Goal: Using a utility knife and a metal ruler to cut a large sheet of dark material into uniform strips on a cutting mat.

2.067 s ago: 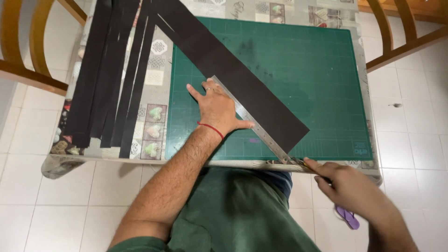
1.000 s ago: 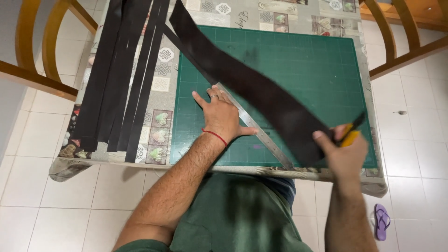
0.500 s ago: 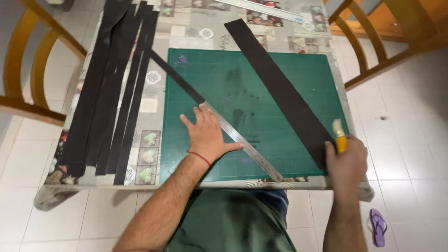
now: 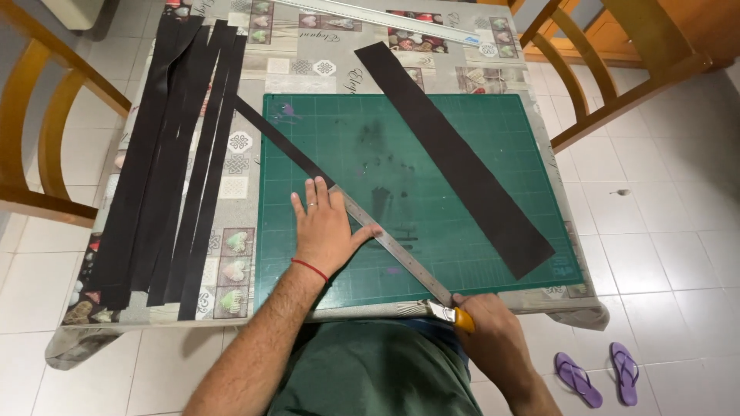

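- Head view: left hand pressed flat, fingers spread wide, on a steel ruler running diagonally across the green cutting mat; red thread around the wrist.
- Under the ruler's 11 o'clock end, a narrow black strip stretching off the mat toward 10 o'clock.
- Right hand at the mat's 6 o'clock edge, fingers closed around a yellow-handled utility knife, blade end touching the ruler's near end.
- Wide black strip lying flat and loose on the mat, at 2 o'clock from the left hand, well apart from both hands.
- Against half a second ago: right hand shifted from the wide strip's near end, at the mat's 4 o'clock corner, over to the ruler's near end; wide strip no longer touched; left hand unmoved on the ruler.
- Bundle of cut black strips on the patterned tablecloth at 9 o'clock of the mat.
- Long pale ruler at the table's 12 o'clock edge; purple sandals on the tiled floor at 4 o'clock.
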